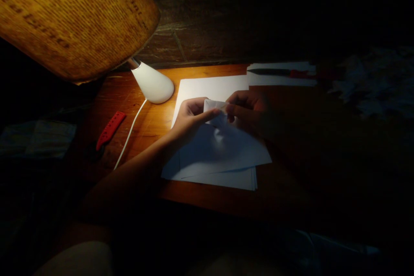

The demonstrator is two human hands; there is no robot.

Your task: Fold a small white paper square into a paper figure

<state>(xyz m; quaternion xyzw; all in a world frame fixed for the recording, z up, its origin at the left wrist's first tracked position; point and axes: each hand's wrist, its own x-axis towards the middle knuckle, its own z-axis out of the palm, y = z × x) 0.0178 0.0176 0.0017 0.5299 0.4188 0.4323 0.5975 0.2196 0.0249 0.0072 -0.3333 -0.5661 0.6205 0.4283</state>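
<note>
Under the lamp light, a small folded piece of white paper (211, 105) is pinched between my two hands. My left hand (194, 112) grips its left side, the thumb lying across the front. At its upper right edge, the closed fingers of my right hand (244, 105) hold it; part of that hand is in shadow. Both hands are above a stack of white paper sheets (220, 179), whose top sheet lies askew. The back of the folded piece and some fingertips are hidden.
A lamp with a printed shade (77, 17) and white base (155, 84) stands at the left, its white cord (131, 131) trailing forward. Nearby lies a red-handled tool (111, 130). A knife (274, 72) rests on more paper (281, 81) at the back. Crumpled white pieces (375, 82) show dimly at right.
</note>
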